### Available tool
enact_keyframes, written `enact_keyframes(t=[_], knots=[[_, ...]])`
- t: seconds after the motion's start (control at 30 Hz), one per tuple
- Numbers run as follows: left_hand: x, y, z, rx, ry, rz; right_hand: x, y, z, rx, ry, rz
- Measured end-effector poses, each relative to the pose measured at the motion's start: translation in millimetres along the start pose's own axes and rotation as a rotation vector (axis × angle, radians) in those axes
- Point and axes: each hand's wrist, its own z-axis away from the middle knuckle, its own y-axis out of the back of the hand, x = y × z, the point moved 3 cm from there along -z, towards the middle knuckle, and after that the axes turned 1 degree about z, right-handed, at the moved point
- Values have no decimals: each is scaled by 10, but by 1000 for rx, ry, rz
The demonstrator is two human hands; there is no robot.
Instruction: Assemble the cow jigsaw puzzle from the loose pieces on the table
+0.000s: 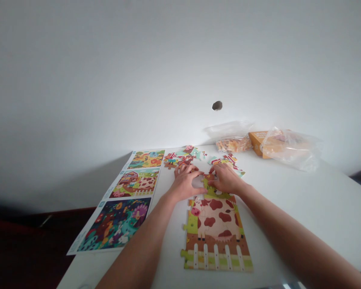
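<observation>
A partly joined jigsaw puzzle [218, 224] lies flat on the white table, showing a red-spotted cow above a white fence. At its upper end, my right hand [227, 178] has its thumb and fingers closed on a green and brown puzzle piece [209, 180]. My left hand [185, 182] is just left of that piece, palm down, with the thumb spread from the fingers and the thumb tip by the puzzle's upper left edge. Loose pieces [188, 154] lie beyond the left hand, and more loose pieces [228, 158] lie behind the right hand, partly hidden.
To the left lies a sheet [138, 182] with three printed pictures, one of them a barn and cow scene. At the back right are a clear bag of pieces [234, 143], an orange box [257, 140] and a crumpled plastic bag [295, 148]. The wall has a round hole [217, 105].
</observation>
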Motion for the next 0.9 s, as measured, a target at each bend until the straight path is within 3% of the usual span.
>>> enact_keyframes(t=[0.23,0.43,0.63,0.9], knots=[[10,-5,-3,-6,9,-11,-99,83,23,97,26,-258],[11,21,-11,53,-16,25,-130,252,63,320,-3,-369],[28,119,-26,219,-66,160,-204,219,80,198,94,-457],[30,116,-50,210,-36,258,-157,195,44,139,181,-267]])
